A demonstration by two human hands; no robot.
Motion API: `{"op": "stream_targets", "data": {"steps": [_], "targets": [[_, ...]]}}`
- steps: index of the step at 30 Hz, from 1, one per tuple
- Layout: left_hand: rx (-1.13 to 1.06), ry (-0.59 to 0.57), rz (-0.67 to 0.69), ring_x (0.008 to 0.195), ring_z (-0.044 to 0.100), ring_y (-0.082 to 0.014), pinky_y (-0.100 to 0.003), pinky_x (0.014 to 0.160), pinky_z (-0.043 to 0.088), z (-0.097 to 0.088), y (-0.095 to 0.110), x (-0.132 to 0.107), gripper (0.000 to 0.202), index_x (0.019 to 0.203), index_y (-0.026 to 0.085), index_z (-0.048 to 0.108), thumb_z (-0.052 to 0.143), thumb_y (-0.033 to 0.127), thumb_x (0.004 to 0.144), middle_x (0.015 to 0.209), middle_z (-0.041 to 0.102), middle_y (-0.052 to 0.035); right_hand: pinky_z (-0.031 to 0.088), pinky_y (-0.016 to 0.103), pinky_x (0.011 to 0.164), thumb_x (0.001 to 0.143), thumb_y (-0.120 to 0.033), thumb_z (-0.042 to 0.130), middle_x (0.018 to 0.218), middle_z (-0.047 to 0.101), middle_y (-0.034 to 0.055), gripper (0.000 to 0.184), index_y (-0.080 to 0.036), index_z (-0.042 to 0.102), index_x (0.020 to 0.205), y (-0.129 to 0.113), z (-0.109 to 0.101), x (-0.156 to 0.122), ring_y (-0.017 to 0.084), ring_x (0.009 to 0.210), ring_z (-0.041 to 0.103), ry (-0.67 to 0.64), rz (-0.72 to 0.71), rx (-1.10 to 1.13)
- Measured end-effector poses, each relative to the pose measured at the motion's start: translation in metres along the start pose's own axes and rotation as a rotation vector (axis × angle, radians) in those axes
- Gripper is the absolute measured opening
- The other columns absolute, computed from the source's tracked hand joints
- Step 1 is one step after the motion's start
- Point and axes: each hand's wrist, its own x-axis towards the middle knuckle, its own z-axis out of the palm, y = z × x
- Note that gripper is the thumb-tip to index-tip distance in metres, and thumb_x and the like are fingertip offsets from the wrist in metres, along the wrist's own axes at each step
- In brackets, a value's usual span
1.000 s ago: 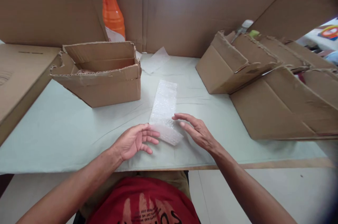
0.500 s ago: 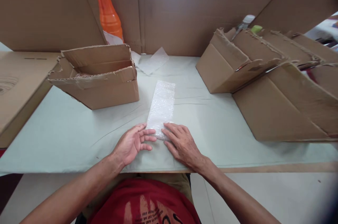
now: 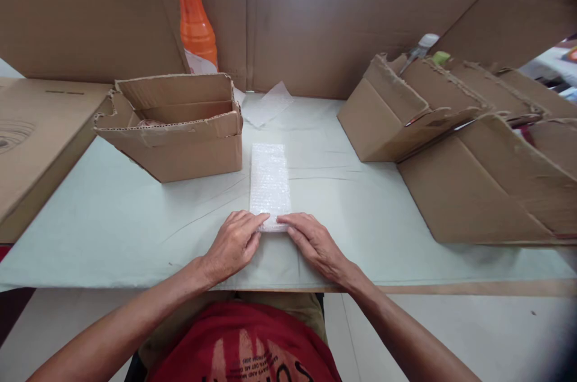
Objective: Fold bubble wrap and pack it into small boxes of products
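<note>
A folded strip of bubble wrap lies flat on the cloth-covered table, its long side running away from me. My left hand is closed on its near left corner, the index finger lying over the near end. At the near right corner, my right hand grips the same end, fingers on top and thumb at the front edge. The fingertips of both hands almost meet there. Whether anything is wrapped inside cannot be made out.
An open cardboard box stands to the left, with an orange bottle behind it. Thin white sheets lie at the back. Several cardboard boxes fill the right side. Another flat carton is at far left.
My left hand has turned from palm-up to palm-down and closed on the near end of the bubble wrap. The strip has straightened, and my right fingers have closed on its edge.
</note>
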Motion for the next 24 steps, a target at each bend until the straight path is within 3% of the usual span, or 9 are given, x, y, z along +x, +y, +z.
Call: {"op": "stream_targets", "data": {"steps": [2,5,8,11,14,18,24], "targets": [[-0.071,0.014,-0.108,0.093,0.066,-0.0229,-0.039,0.089,0.052,-0.001,0.0,0.004,0.044,0.131,0.021,0.061,0.053,0.015,0.088,0.103,0.074,-0.0082,0.055,0.04,0.093,0.101,-0.025,0.048,0.12,0.073,0.006,0.033,-0.029,0.062,0.131,-0.002,-0.002,-0.004,0.022,0.11,0.068,0.092,0.028,-0.05],[-0.179,-0.013,-0.275,0.08,0.065,-0.018,-0.032,0.08,0.052,-0.005,0.0,0.015,0.05,0.135,0.02,0.058,0.057,0.02,0.085,0.094,0.073,-0.0035,0.051,0.044,0.092,0.098,-0.019,0.053,0.124,0.07,0.0095,0.033,-0.028,0.061,0.129,-0.005,-0.003,-0.007,0.026,0.112,0.066,0.249,-0.047,-0.247],[-0.256,-0.047,-0.35,0.071,0.061,-0.0155,-0.029,0.073,0.05,-0.007,-0.003,0.025,0.055,0.137,0.018,0.057,0.059,0.02,0.081,0.084,0.069,0.0002,0.048,0.046,0.092,0.094,-0.015,0.055,0.127,0.069,0.0109,0.033,-0.025,0.062,0.125,-0.008,0.001,-0.004,0.028,0.115,0.063,0.185,-0.166,-0.398],[-0.329,0.078,-0.385,0.088,0.064,-0.0192,-0.032,0.078,0.051,-0.014,-0.002,0.028,0.053,0.13,0.018,0.062,0.062,0.02,0.077,0.102,0.071,-0.0058,0.045,0.048,0.095,0.093,-0.015,0.057,0.13,0.069,0.0109,0.031,-0.022,0.064,0.123,-0.005,0.009,0.007,0.031,0.121,0.06,0.021,-0.205,-0.471],[-0.682,0.22,-0.45,0.105,0.065,-0.0235,-0.036,0.087,0.053,-0.03,0.005,0.021,0.041,0.12,0.017,0.067,0.063,0.023,0.079,0.121,0.068,-0.0114,0.043,0.048,0.096,0.095,-0.016,0.055,0.124,0.072,0.0089,0.027,-0.021,0.065,0.119,0.001,0.015,0.016,0.03,0.116,0.062,-0.039,-0.199,-0.468],[-1.321,0.096,-0.517,0.119,0.065,-0.0284,-0.044,0.099,0.052,-0.051,0.019,0.007,0.044,0.122,0.018,0.066,0.062,0.018,0.079,0.128,0.069,-0.0123,0.042,0.047,0.096,0.096,-0.018,0.055,0.123,0.072,0.0092,0.025,-0.021,0.065,0.119,0.007,0.016,0.018,0.028,0.111,0.064,-0.019,-0.215,-0.459],[-1.623,0.0,-0.481,0.131,0.059,-0.0287,-0.048,0.115,0.041,-0.055,0.03,0.001,0.049,0.123,0.018,0.069,0.058,0.007,0.077,0.133,0.069,-0.01,0.041,0.043,0.096,0.099,-0.016,0.05,0.123,0.073,0.0092,0.025,-0.02,0.064,0.119,0.009,0.017,0.017,0.025,0.11,0.065,0.012,-0.237,-0.469]]}}
